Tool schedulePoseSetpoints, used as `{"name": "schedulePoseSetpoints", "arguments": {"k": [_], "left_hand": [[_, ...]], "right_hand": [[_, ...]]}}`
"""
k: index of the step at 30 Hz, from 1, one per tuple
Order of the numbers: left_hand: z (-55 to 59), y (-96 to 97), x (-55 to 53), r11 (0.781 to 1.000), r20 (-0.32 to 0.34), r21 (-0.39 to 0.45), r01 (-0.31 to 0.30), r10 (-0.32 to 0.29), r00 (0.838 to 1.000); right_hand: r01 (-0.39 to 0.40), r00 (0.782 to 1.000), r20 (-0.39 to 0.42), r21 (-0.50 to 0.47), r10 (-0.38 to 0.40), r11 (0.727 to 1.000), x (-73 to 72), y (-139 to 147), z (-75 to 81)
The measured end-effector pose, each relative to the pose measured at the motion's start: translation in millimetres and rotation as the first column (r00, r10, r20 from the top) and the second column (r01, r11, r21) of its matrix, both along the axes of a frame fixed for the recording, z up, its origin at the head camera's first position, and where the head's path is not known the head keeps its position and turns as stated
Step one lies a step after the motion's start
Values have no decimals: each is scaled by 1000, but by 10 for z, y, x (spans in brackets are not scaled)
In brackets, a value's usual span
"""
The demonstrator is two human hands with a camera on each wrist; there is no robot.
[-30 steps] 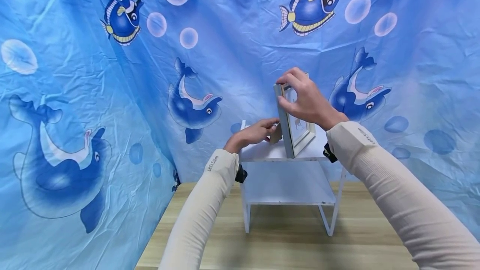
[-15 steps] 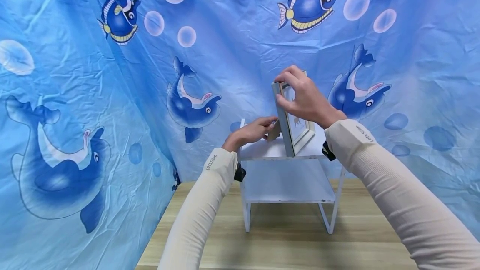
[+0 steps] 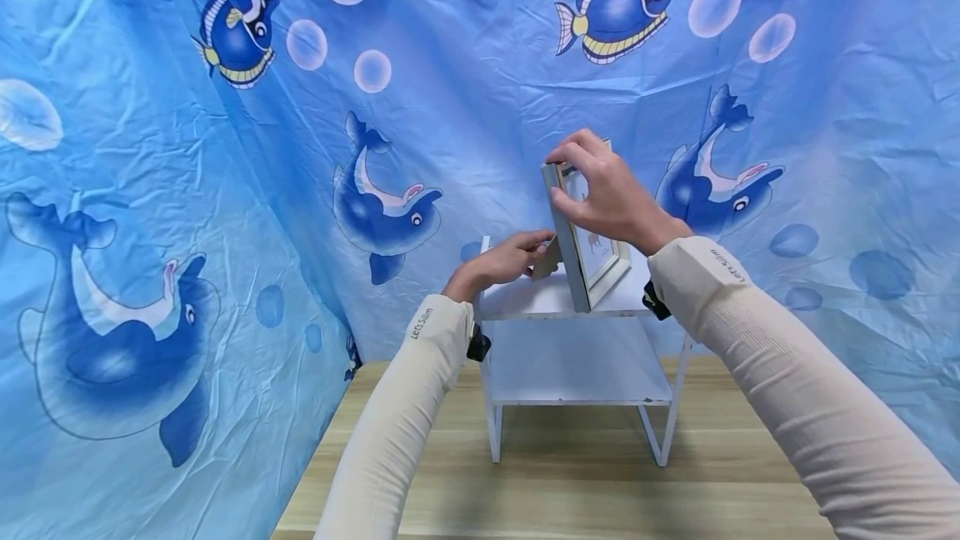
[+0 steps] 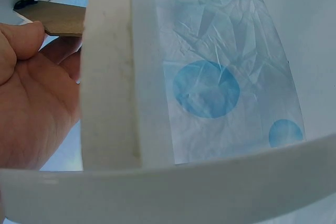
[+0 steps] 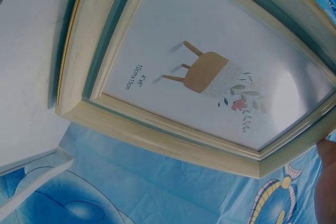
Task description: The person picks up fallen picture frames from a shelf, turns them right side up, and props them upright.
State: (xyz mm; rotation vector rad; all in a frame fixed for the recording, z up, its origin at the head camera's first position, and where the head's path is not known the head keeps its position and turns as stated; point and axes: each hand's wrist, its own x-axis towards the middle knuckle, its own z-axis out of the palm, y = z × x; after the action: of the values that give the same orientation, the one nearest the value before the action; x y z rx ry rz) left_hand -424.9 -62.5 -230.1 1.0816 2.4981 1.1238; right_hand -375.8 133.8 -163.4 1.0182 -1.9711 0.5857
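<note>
A cream picture frame [image 5: 157,135] with green inner bands stands upright, slightly tilted, on the top of a small white two-tier shelf [image 3: 517,302]. Behind its glass lies a print of a chair and flowers, marked 4"x6". My right hand [image 3: 611,202] grips the frame's upper edge, thumb on the front side and fingers over the top. At the back, my left hand [image 3: 504,263] pinches the brown stand [image 4: 60,19], which sticks out from the frame's rear. Thumb and fingers lie on opposite faces of that stand in the left wrist view.
Below the top is the shelf's lower tier [image 3: 577,373], on thin white legs. The shelf stands on a wood-grain surface [image 3: 570,490]. A blue cloth backdrop [image 3: 480,90] printed with fish, dolphins and bubbles hangs close behind and along the left.
A bit more of the brown stand shows between my left fingers and the frame. My right hand keeps its grip, and the frame has barely moved.
</note>
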Motion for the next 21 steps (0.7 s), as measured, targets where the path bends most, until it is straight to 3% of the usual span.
{"name": "schedulePoseSetpoints", "arguments": {"k": [21], "left_hand": [[4,-29,-49,1000,-39,-7,14,-14,999]], "right_hand": [[3,1000,13,1,-3,1000,-23,-24,-9]]}}
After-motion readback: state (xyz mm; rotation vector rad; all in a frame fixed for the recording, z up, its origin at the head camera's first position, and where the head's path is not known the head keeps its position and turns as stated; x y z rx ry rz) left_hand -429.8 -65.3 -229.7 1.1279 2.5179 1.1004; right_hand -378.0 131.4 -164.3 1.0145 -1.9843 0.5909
